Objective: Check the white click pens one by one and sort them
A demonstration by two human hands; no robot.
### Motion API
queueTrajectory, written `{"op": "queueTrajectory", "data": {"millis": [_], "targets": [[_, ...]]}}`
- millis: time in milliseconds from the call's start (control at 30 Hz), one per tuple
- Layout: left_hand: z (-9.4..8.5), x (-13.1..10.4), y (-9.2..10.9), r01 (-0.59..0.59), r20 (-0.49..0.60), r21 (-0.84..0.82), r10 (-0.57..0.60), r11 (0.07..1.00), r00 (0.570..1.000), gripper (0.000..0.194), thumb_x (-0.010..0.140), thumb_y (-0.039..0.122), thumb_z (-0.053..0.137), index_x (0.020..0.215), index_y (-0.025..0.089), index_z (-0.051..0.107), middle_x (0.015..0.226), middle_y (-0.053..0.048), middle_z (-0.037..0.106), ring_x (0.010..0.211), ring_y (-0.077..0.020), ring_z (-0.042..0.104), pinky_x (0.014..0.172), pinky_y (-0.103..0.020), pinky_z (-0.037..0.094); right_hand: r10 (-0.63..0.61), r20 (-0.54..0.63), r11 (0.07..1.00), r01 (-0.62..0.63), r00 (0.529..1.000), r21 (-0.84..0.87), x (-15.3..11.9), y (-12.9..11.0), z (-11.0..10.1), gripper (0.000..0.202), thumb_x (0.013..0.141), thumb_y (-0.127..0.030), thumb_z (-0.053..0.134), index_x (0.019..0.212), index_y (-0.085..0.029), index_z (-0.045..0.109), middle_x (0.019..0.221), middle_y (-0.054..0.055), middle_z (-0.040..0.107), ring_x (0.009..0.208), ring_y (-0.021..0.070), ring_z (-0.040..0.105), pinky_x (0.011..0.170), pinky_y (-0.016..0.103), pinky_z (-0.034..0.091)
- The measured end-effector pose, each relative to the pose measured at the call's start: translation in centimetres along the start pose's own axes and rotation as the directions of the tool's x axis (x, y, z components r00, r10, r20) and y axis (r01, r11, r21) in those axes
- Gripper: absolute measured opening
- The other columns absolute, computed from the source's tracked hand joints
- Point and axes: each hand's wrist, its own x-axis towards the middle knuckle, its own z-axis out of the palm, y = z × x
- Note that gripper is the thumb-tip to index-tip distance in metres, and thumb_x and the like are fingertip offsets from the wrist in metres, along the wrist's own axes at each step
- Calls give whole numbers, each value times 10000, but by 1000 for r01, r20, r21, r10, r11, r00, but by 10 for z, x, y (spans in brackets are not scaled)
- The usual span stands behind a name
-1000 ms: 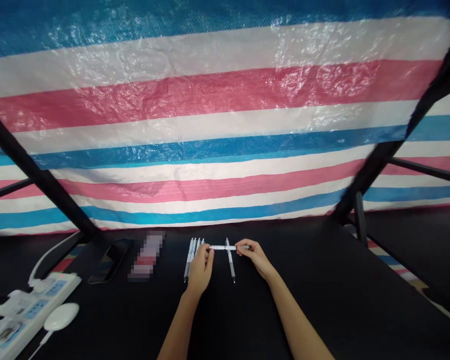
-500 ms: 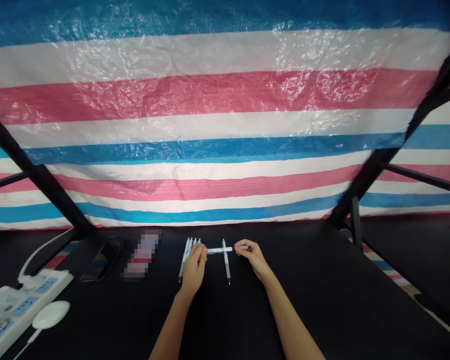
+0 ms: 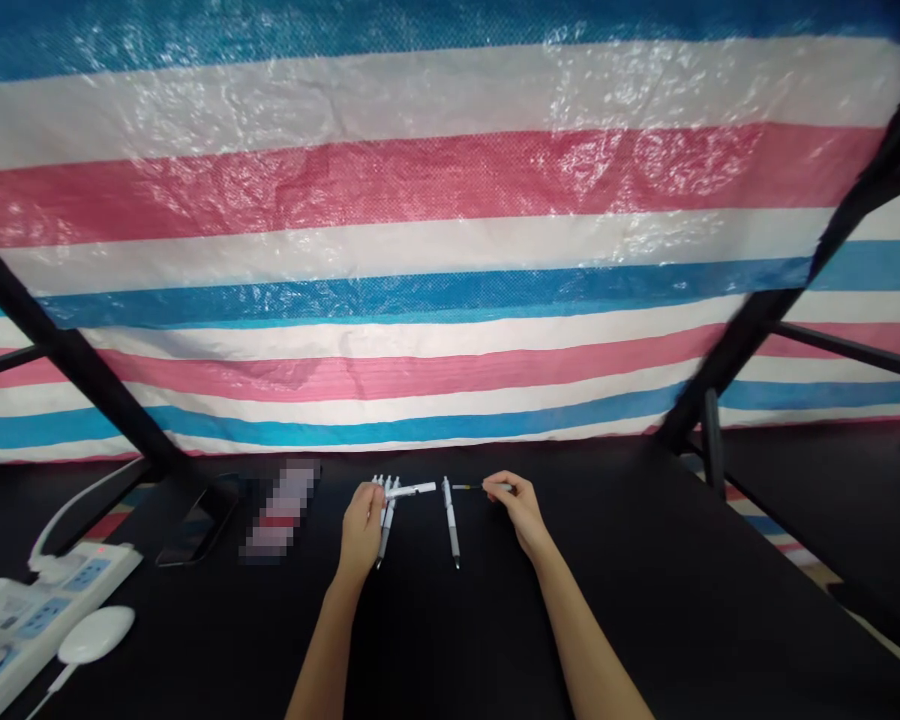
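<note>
My left hand is closed on a white pen barrel that points to the right. Under and beside that hand lie several white pens with grey grips, partly hidden by it. My right hand pinches a thin refill, its tip pointing left toward the barrel, with a gap between the two. Between my hands one white pen lies on the black table, clicker end away from me.
A blurred-out pinkish item and a dark phone lie to the left. Farther left are a white power strip with plugs and a white round device on a cable. Black frame bars and a striped sheet stand behind.
My left hand has moved left with the barrel, and my right hand slightly right. The thin refill now shows out of the right fingers, apart from the barrel.
</note>
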Motion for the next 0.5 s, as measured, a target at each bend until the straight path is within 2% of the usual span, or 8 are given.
{"op": "queueTrajectory", "data": {"millis": [167, 500], "targets": [[3, 0, -3, -37, 25, 62, 36, 997, 999, 339, 886, 355, 330, 632, 202, 495, 844, -58, 562, 796, -183, 571, 713, -305, 470, -4, 9, 999, 4, 1000, -52, -4, -3, 2, 209, 568, -376, 726, 603, -180, 664, 565, 24, 594, 574, 170, 526, 575, 300, 421], [7, -2, -6, -21, 36, 76, 18, 997, 999, 355, 874, 378, 340, 666, 192, 559, 914, -72, 554, 825, -192, 598, 772, -332, 478, -20, 26, 998, 21, 999, -56, -7, -2, 7, 169, 589, -334, 712, 609, -173, 665, 572, 14, 594, 565, 151, 517, 568, 283, 404]]}}
